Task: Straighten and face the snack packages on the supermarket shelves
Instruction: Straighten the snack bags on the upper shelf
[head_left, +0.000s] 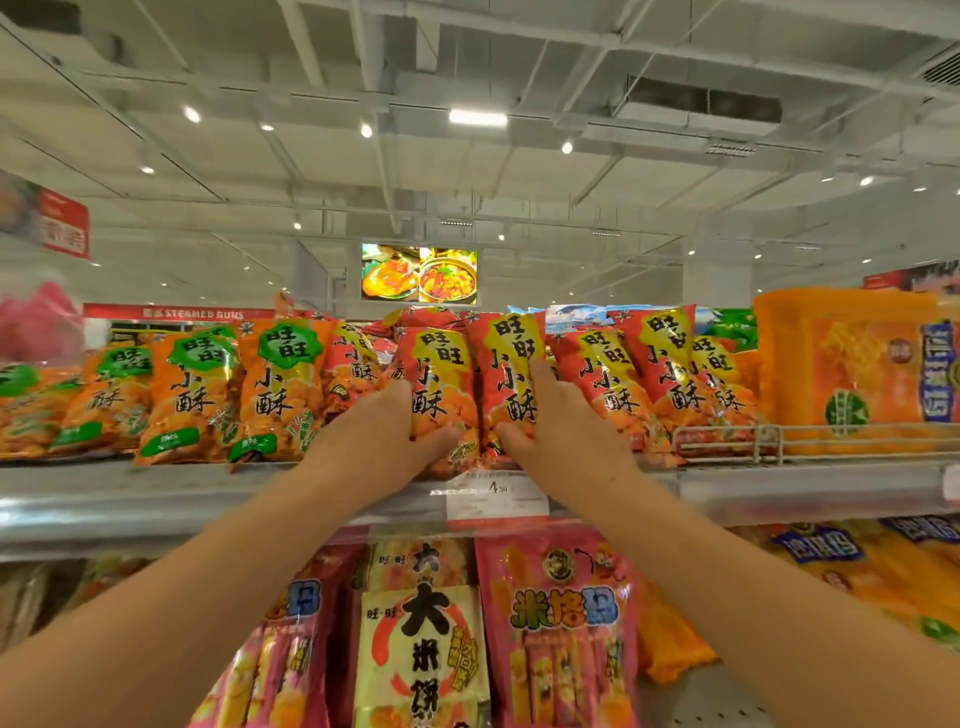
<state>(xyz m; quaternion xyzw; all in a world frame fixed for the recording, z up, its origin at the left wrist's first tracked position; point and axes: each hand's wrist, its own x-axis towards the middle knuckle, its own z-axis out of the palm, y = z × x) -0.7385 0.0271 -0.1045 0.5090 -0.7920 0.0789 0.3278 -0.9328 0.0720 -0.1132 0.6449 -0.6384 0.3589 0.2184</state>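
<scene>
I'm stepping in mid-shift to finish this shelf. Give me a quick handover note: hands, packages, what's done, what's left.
Left hand grips one red-and-yellow foil snack bag; right hand grips its red twin. Both bags stand upright, faces forward, at the front of the grey metal top shelf.
Done: the orange-and-green bags to the left face out, though leaning.
Left: the red bags to the right lean and overlap; straighten them.

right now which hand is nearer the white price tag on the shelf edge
Right. The right hand grips a red snack bag just above the price tag; the left hand grips the neighbouring red bag, up and left of the tag.
</scene>
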